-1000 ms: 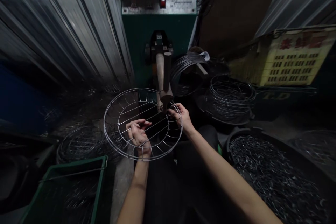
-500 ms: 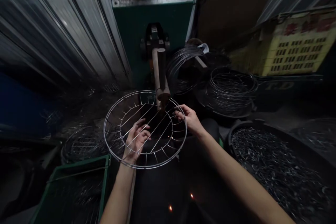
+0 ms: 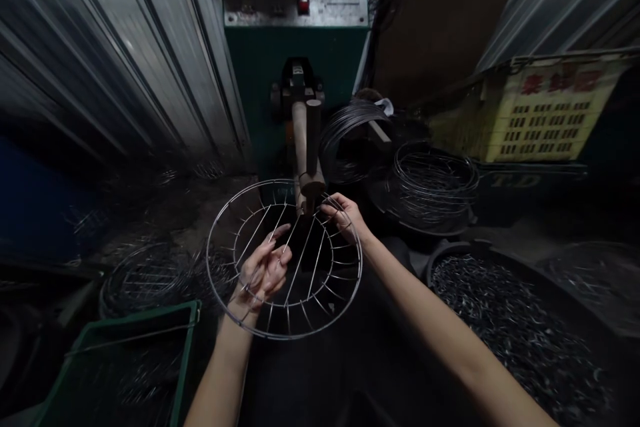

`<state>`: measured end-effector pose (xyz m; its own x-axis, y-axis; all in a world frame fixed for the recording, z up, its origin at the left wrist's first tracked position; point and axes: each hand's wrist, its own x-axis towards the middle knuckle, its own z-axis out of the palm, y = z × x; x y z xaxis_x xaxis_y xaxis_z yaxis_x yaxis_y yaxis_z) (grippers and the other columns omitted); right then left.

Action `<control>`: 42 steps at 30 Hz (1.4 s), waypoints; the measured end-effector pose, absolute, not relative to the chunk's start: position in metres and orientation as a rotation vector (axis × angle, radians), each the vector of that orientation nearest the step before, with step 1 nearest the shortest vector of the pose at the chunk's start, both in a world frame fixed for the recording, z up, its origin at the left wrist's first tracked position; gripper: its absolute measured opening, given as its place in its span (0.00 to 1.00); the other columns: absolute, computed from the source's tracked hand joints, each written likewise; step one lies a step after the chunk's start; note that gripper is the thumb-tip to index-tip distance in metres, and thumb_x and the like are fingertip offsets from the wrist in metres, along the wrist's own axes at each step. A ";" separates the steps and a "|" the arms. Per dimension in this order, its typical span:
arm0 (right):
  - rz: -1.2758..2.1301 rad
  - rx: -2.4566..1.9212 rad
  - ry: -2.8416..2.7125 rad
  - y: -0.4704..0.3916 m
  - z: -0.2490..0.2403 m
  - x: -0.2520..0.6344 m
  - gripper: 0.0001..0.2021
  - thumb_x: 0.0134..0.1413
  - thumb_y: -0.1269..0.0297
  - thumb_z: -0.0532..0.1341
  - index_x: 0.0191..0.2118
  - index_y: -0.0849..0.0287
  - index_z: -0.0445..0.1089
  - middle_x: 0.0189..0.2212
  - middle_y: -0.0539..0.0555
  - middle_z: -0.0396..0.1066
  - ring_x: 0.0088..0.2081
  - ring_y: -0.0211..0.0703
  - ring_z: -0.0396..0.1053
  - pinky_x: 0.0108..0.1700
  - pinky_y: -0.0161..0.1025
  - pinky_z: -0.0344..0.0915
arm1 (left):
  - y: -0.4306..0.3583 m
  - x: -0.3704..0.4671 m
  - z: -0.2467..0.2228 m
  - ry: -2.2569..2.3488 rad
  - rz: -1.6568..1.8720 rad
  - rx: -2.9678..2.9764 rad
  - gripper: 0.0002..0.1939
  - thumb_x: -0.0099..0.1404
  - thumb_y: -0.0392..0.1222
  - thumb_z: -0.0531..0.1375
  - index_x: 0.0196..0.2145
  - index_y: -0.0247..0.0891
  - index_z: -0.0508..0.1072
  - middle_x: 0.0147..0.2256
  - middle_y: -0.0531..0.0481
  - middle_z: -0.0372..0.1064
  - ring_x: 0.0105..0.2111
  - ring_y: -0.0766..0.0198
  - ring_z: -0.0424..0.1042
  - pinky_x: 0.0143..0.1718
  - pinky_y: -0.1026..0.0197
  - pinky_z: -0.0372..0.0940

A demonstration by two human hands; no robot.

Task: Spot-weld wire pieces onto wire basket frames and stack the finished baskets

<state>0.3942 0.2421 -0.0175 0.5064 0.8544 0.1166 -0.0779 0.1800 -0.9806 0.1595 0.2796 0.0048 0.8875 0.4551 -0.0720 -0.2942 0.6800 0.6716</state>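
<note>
Left hand (image 3: 264,270) half-curled under round wire frame (image 3: 299,263), right hand (image 3: 347,215) pinched closer at its far right side

Frame between both hands, far edge just below machine arm (image 3: 312,147); right fingertips near arm's tip, too dark to tell what they pinch, left's grip on wires unclear; green crate (image 3: 192,347) left of left hand, dark tub (image 3: 431,268) beyond right forearm

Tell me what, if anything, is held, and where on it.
A round wire rack, apparently: left hand at its cross wires, right hand at its far right rim; exact grips unclear.
</note>
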 end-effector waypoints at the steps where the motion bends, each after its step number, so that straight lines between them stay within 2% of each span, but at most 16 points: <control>1: 0.793 -1.189 -0.807 0.245 -0.017 0.395 0.16 0.34 0.56 0.70 0.26 0.58 0.66 0.20 0.43 0.63 0.22 0.31 0.58 0.26 0.31 0.57 | 0.279 0.160 0.004 0.241 0.433 0.705 0.18 0.69 0.39 0.45 0.55 0.40 0.60 0.27 0.54 0.61 0.08 0.80 0.49 0.07 0.75 0.48; 8: 0.892 -1.127 -0.716 0.252 -0.025 0.394 0.18 0.30 0.54 0.71 0.27 0.57 0.68 0.21 0.44 0.65 0.21 0.31 0.59 0.24 0.32 0.57 | 0.278 0.160 0.007 0.245 0.455 0.689 0.18 0.70 0.39 0.43 0.55 0.41 0.60 0.26 0.55 0.61 0.08 0.80 0.50 0.06 0.76 0.47; 15: 0.910 -1.145 -0.680 0.230 -0.048 0.395 0.17 0.35 0.54 0.70 0.32 0.57 0.70 0.28 0.50 0.71 0.28 0.37 0.67 0.28 0.35 0.62 | 0.275 0.162 0.008 0.270 0.461 0.696 0.20 0.68 0.41 0.49 0.57 0.43 0.58 0.26 0.56 0.59 0.09 0.81 0.49 0.06 0.76 0.47; 24: 0.890 -1.200 -0.673 0.197 -0.051 0.406 0.16 0.41 0.55 0.68 0.36 0.58 0.70 0.28 0.49 0.72 0.23 0.32 0.63 0.24 0.32 0.58 | 0.249 0.166 0.004 0.301 0.630 0.687 0.19 0.68 0.42 0.48 0.56 0.49 0.57 0.26 0.57 0.61 0.09 0.79 0.53 0.07 0.75 0.50; 30: 0.893 -1.165 -0.679 0.212 -0.039 0.396 0.17 0.38 0.54 0.70 0.34 0.58 0.70 0.26 0.48 0.70 0.23 0.31 0.62 0.24 0.31 0.58 | 0.254 0.166 0.005 0.320 0.687 0.689 0.18 0.68 0.42 0.49 0.55 0.48 0.57 0.26 0.57 0.61 0.09 0.78 0.54 0.07 0.75 0.51; 36: 0.878 -1.217 -0.650 0.205 -0.039 0.396 0.19 0.37 0.52 0.70 0.34 0.59 0.70 0.28 0.51 0.72 0.25 0.34 0.65 0.24 0.32 0.59 | 0.258 0.167 0.002 0.330 0.693 0.684 0.19 0.68 0.41 0.48 0.56 0.46 0.56 0.26 0.57 0.61 0.09 0.78 0.53 0.07 0.75 0.51; 42: 0.847 -1.221 -0.643 0.195 -0.040 0.402 0.19 0.37 0.51 0.70 0.33 0.59 0.70 0.26 0.50 0.71 0.24 0.32 0.63 0.23 0.31 0.56 | 0.253 0.168 0.000 0.300 0.714 0.668 0.19 0.69 0.41 0.47 0.57 0.46 0.57 0.26 0.57 0.61 0.10 0.78 0.55 0.08 0.75 0.52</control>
<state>0.4017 0.1953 -0.0395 0.5475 0.8367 -0.0170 -0.2083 0.1167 -0.9711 0.1676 0.2529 0.0002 0.7254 0.6876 -0.0321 -0.5040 0.5623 0.6556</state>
